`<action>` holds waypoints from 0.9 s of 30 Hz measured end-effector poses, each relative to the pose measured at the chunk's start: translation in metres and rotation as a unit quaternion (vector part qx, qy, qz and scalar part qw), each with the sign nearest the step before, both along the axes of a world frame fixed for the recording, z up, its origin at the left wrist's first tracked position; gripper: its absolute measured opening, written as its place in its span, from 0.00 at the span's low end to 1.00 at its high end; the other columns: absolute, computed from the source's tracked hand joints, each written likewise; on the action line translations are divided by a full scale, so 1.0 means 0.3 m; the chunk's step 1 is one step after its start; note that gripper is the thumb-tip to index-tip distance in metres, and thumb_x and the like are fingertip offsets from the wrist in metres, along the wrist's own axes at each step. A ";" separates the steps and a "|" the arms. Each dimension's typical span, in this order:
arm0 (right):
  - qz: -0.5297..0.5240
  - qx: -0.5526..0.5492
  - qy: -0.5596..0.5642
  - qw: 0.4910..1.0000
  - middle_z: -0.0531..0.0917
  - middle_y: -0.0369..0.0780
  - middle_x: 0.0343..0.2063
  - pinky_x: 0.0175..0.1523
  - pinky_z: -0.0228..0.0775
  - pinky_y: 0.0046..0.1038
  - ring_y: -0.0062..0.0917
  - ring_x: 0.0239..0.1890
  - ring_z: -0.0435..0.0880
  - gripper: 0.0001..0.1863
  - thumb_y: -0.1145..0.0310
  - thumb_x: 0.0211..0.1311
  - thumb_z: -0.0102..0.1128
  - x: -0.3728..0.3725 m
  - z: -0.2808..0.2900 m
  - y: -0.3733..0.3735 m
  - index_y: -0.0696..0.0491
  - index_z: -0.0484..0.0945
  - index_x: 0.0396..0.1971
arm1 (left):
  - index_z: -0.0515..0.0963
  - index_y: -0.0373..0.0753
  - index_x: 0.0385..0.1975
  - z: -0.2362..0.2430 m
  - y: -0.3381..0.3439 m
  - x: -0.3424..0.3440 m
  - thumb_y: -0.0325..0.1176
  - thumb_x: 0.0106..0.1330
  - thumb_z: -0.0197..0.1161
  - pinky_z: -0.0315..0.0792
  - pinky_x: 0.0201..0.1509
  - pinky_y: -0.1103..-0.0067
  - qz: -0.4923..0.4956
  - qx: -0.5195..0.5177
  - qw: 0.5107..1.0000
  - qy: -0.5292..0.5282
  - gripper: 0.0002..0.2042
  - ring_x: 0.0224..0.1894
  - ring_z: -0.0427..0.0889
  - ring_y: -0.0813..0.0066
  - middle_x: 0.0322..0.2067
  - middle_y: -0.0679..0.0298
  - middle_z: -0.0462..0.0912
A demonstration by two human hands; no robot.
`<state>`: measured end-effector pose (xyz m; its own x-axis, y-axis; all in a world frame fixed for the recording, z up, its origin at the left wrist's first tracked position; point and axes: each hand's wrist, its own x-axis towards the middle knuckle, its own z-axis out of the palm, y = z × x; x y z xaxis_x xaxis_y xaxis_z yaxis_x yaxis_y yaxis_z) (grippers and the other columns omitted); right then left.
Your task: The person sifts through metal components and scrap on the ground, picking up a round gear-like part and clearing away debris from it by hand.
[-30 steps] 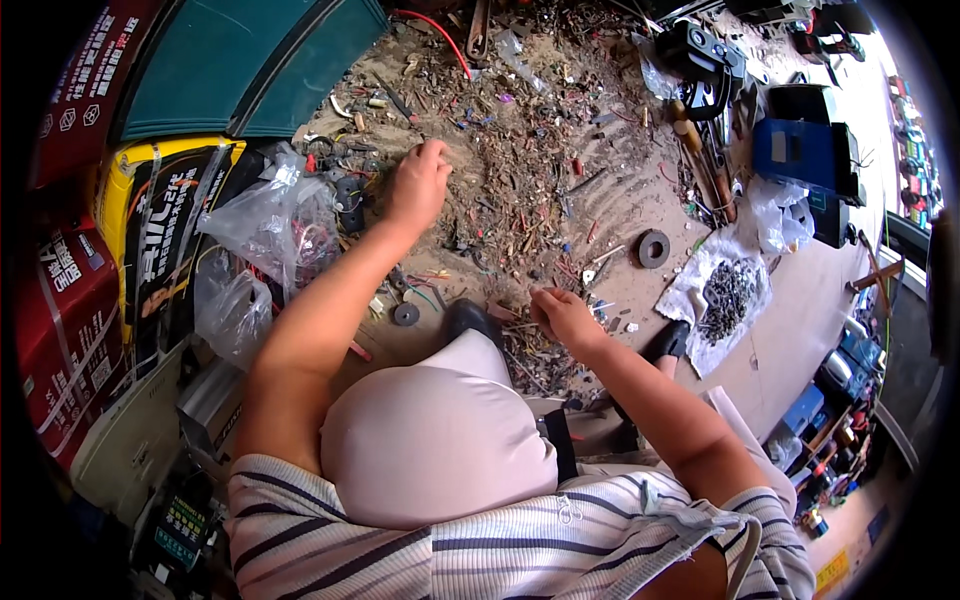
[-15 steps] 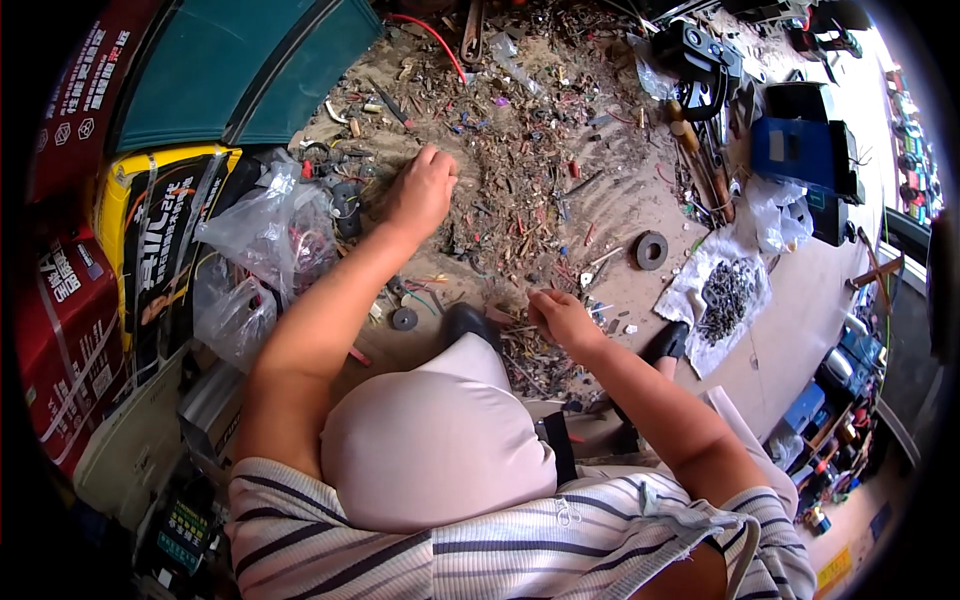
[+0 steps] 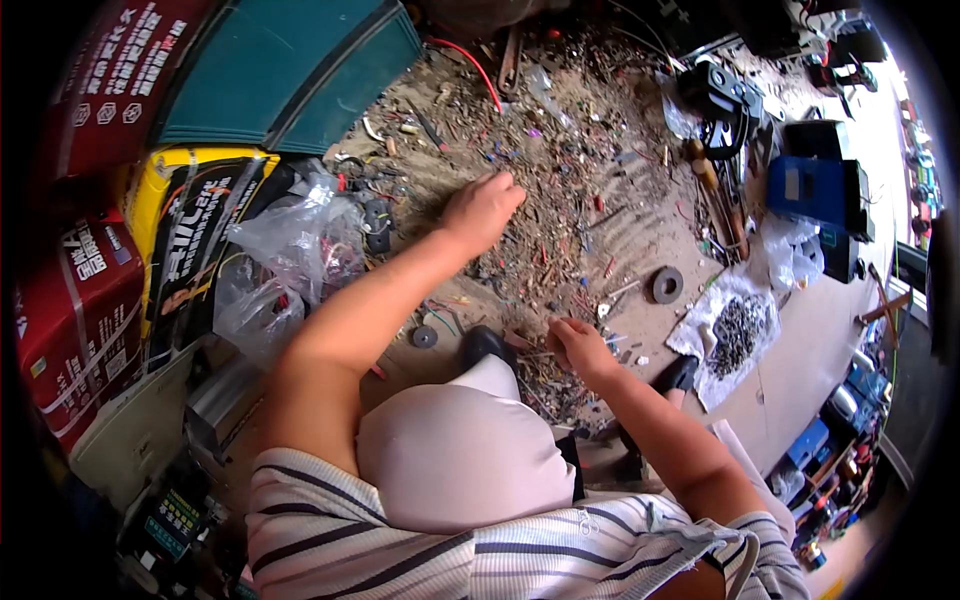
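Note:
A wide spread of mixed small scrap (image 3: 550, 200), with wire bits, screws and dirt, covers the floor before me. My left hand (image 3: 484, 212) is over its left part, fingers curled together and pointing right; their tips are partly hidden, and I cannot make out anything between them. Closer to my body, my right hand (image 3: 580, 350) is closed at the near part of the scrap, thumb and fingers pinched. What it holds, if anything, is too small to see. A dark ring-shaped magnet or washer (image 3: 665, 285) lies to the right of this hand.
White cloth (image 3: 690, 335) with a heap of small dark metal pieces lies at right. Beyond it are hand tools (image 3: 712, 185) and a blue box (image 3: 805, 190). Clear plastic bags (image 3: 275, 235), a yellow-black package (image 3: 200, 230) and a teal case (image 3: 270, 75) stand at left.
My left hand has moved right and slightly nearer over the scrap. My right hand has shifted only a little relative to the scrap. The whole view has shifted slightly.

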<state>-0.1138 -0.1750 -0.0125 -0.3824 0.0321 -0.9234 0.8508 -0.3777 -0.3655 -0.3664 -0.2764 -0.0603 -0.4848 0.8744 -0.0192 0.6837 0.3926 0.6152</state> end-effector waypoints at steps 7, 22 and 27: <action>0.020 0.009 0.005 1.000 0.69 0.31 0.13 0.23 0.53 0.22 0.16 0.15 0.62 0.22 0.54 0.72 0.49 -0.007 -0.004 0.016 0.52 0.73 0.20 | 0.73 0.36 0.35 -0.028 0.013 0.015 0.29 0.65 0.57 0.71 0.44 0.61 0.067 -0.031 0.996 -0.059 0.04 0.41 0.74 0.47 0.37 0.52 0.72; -0.259 -0.087 0.066 0.960 0.78 0.35 0.23 0.28 0.65 0.22 0.21 0.22 0.73 0.15 0.60 0.72 0.46 -0.135 0.004 0.123 0.52 0.74 0.28 | 0.72 0.34 0.44 0.053 0.029 0.065 0.30 0.70 0.44 0.74 0.53 0.72 0.211 0.221 0.578 -0.757 0.11 0.46 0.80 0.67 0.42 0.58 0.80; -0.384 -0.101 0.129 0.909 0.80 0.38 0.31 0.39 0.71 0.24 0.22 0.30 0.77 0.13 0.62 0.72 0.45 -0.241 0.071 0.153 0.56 0.75 0.36 | 0.74 0.36 0.43 0.061 0.051 0.137 0.37 0.73 0.45 0.73 0.54 0.74 0.232 0.194 0.526 -0.795 0.13 0.45 0.79 0.70 0.40 0.61 0.81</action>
<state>-0.1862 -0.1291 0.0089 -0.5242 0.2200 -0.8227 0.2045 -0.9053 -0.3723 -0.3254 -0.2610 -0.0419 -0.2891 0.7563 -0.5869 -0.9296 -0.0753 0.3609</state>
